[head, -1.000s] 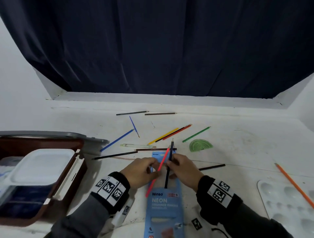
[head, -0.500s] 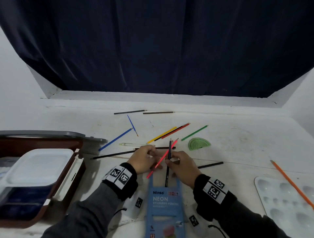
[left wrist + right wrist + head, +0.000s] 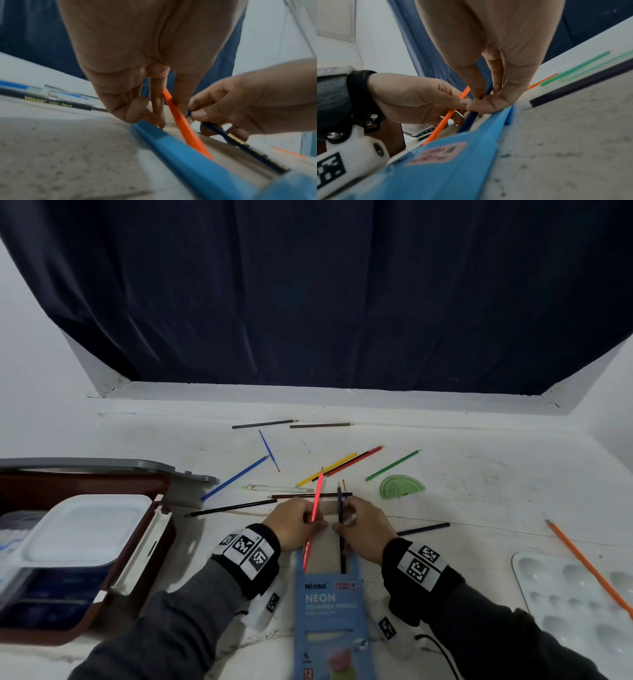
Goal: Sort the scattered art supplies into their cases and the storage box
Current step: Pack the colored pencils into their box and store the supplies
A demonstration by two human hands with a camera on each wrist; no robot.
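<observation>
The blue pencil case [image 3: 329,614] is lying nearest the person, its open mouth facing away. At that mouth the left hand [image 3: 295,523] is pinching a red-orange pencil [image 3: 315,508] and the right hand [image 3: 363,527] is pinching a dark blue pencil [image 3: 339,518]; both long axes are running along the case, tips pointing away, butts entering it. The left wrist view is showing gold lettering on the dark pencil [image 3: 236,140], unreadable from the head. Left of the case a brown storage box [image 3: 144,546] is sitting; right, a white palette [image 3: 579,597]. Beyond, a green protractor [image 3: 401,487] is lying among loose pencils.
</observation>
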